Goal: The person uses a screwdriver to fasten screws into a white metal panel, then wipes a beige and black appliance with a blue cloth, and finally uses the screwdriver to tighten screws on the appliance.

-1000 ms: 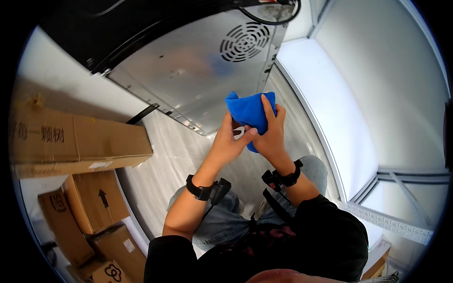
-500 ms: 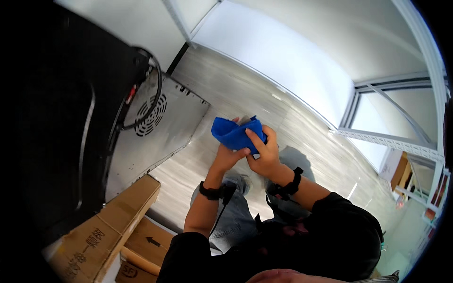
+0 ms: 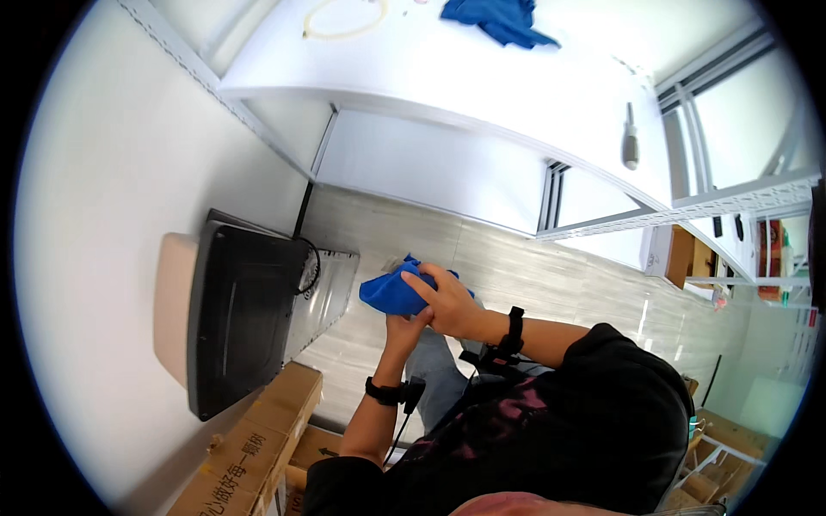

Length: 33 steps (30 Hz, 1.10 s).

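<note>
Both hands hold a bunched blue cloth point(image 3: 389, 295) in front of my legs, above the floor. My right hand point(image 3: 449, 303) grips it from the right, its fingers laid over the top of the cloth. Beneath it, my left hand point(image 3: 408, 328) supports the cloth from the near side; most of its fingers are hidden by the fabric. A small greyish piece shows at the cloth's far edge, but its kind cannot be made out. Each wrist wears a black strap.
A white table point(image 3: 387, 73) stands ahead, bearing another blue cloth point(image 3: 499, 19), a pale loop point(image 3: 307, 33) and a slim tool with a grey handle point(image 3: 631, 148). To the left are a black-panelled appliance point(image 3: 245, 318) and a cardboard box point(image 3: 249, 447). Metal shelving point(image 3: 740, 202) stands right.
The view has tilted up and away, bringing the tabletop into sight. The cloth looks more folded together, and my right hand reaches further over it. Both hands keep hold.
</note>
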Each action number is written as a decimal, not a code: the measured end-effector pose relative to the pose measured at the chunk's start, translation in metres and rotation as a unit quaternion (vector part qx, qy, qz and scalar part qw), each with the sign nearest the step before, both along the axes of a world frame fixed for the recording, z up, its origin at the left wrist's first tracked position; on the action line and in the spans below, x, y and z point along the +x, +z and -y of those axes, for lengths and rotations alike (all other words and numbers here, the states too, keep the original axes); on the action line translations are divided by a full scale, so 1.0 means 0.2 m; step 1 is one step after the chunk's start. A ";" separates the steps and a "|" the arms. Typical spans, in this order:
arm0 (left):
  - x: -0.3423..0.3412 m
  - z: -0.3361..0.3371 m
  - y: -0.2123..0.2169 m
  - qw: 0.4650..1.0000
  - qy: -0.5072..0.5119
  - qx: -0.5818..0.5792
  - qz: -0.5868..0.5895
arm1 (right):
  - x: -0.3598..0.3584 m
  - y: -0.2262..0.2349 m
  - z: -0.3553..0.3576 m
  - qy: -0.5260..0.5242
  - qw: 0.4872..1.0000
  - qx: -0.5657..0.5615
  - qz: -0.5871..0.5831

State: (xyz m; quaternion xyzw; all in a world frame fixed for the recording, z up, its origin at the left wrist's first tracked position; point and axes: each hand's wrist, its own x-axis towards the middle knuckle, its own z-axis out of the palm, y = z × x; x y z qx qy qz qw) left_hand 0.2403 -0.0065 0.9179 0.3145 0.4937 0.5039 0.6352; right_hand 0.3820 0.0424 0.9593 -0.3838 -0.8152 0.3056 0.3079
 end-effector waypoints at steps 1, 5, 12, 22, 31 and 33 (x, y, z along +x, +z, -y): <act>0.01 0.00 0.09 1.000 0.007 -0.004 0.008 | 0.01 0.07 0.00 -0.002 1.000 -0.002 -0.022; 0.06 -0.07 0.39 0.997 -0.007 0.076 -0.002 | 0.10 0.38 0.00 -0.018 0.998 -0.002 -0.064; 0.41 -0.38 0.71 0.990 -0.108 0.090 -0.024 | 0.48 0.71 -0.11 -0.103 0.987 -0.061 -0.106; 1.60 -1.26 0.89 0.978 -0.209 0.016 -0.019 | 1.74 0.86 -0.78 -0.230 0.966 -0.020 -0.114; 2.32 -1.82 0.90 0.970 -0.196 -0.032 -0.142 | 2.55 0.62 -1.16 -0.496 0.866 -0.002 0.060; 2.37 -1.91 0.85 0.962 -0.215 -0.028 -0.164 | 2.62 0.61 -1.21 -0.493 0.863 -0.079 0.080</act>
